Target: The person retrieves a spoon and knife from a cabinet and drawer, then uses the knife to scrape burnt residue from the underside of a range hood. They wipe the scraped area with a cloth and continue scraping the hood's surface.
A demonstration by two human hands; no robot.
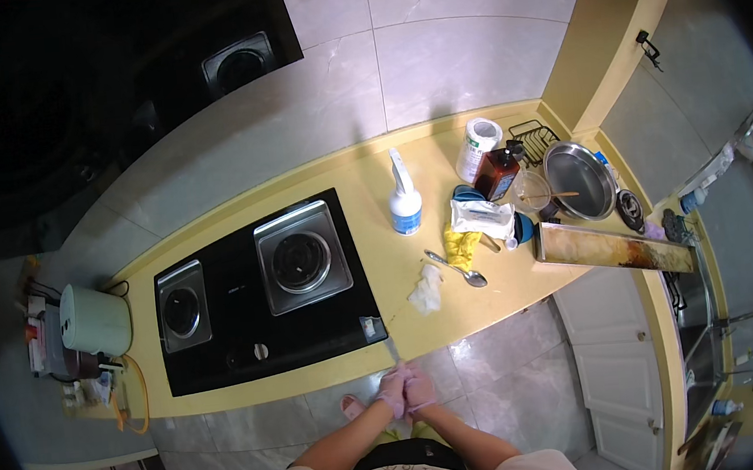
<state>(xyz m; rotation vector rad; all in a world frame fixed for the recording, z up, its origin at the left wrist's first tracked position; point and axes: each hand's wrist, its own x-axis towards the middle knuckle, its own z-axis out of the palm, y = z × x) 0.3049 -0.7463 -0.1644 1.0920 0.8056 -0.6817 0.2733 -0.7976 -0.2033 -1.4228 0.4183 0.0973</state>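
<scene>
My left hand [391,392] and my right hand [419,387], both in thin pink gloves, are close together just off the counter's front edge; whether their fingers hold anything is hidden. Beyond them lie a crumpled white wipe [427,290], a metal spoon [467,274] and yellow rubber gloves [462,246]. A white spray bottle [405,207] stands upright further back. To its right are a pack of wipes [482,217], a brown pump bottle [497,174] and a paper roll [476,150]. The black gas hob [238,344] is at the left.
A steel bowl [580,180], a clear plastic bowl [532,191] and a wire rack [533,141] stand at the back right. A long stained metal tray [613,248] reaches from the counter towards the sink [694,355]. A pale green appliance [95,320] stands far left. The range hood hangs above the hob.
</scene>
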